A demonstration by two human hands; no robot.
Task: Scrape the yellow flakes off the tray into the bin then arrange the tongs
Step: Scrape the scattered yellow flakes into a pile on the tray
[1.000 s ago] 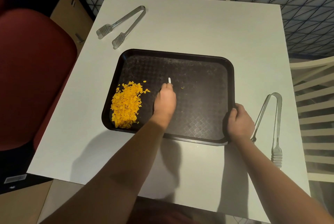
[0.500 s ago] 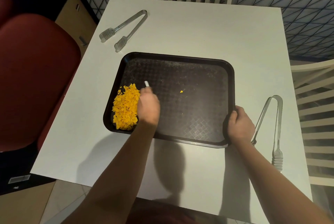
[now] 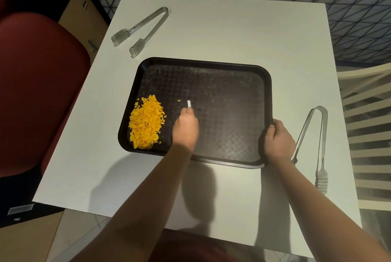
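Scraping in progress: I work a black tray (image 3: pixel 267 84) on the white counter (image 3: pixel 243 33), where the yellow flakes (image 3: pixel 146 123) are heaped against the tray's left rim, with one stray flake (image 3: pixel 179 100) lying just beyond the heap toward the tray's middle. My left hand (image 3: pixel 186 127) is curled around a small white scraper (image 3: pixel 189 103), its tip poking out just right of the stray. My right hand (image 3: pixel 278 141) clamps the tray's right rim. To do this well, I judge short, low strokes leftward, gathering the stray while the tray is kept pinned. One pair of tongs (image 3: pixel 140 29) lies beyond the tray's far-left corner, another (image 3: pixel 317 145) just right of the tray. No bin is in view.
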